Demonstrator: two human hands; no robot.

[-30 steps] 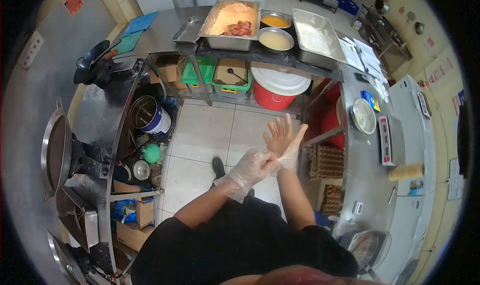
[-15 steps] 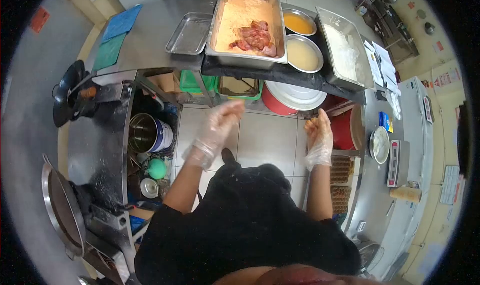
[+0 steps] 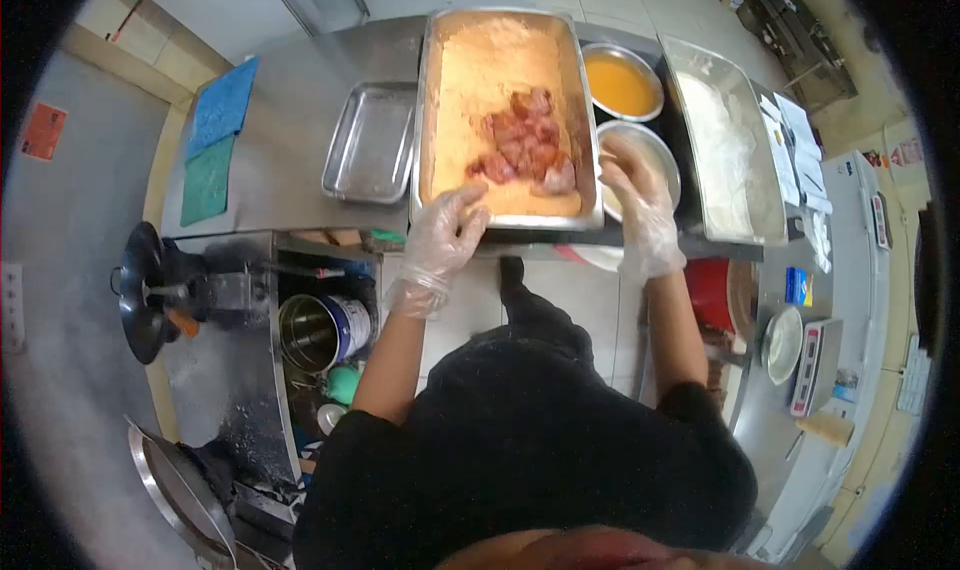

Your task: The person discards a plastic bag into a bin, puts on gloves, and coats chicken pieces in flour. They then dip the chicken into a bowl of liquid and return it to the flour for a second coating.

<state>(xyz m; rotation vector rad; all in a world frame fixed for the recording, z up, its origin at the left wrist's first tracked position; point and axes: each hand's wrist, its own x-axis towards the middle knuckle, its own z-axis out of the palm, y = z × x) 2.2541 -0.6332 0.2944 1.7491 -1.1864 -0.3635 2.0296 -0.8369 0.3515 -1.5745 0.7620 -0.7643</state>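
A deep steel tray [image 3: 590, 185] holds orange-tinted flour [image 3: 480, 80] with several pieces of raw reddish meat [image 3: 525, 140] lying on it. My left hand [image 3: 445, 232], in a clear plastic glove, is at the tray's front left corner. Its thumb and fingers are apart, fingertips reaching over the rim near the meat. My right hand [image 3: 640, 195], gloved likewise, is at the tray's right rim with fingers bent and apart. It partly covers a steel bowl of pale liquid [image 3: 665, 160]. Neither hand holds anything.
Behind that bowl stands a bowl of orange liquid [image 3: 622, 82]. A tray of white flour [image 3: 715, 150] is at the right, a shallow steel tray [image 3: 370, 145] at the left. Blue and green cloths [image 3: 215, 135] lie farther left. A digital scale [image 3: 815, 365] sits on the right counter.
I have come closer to the counter. Both hands have moved forward from above the floor to the deep tray, the left to its front corner, the right to its right rim.
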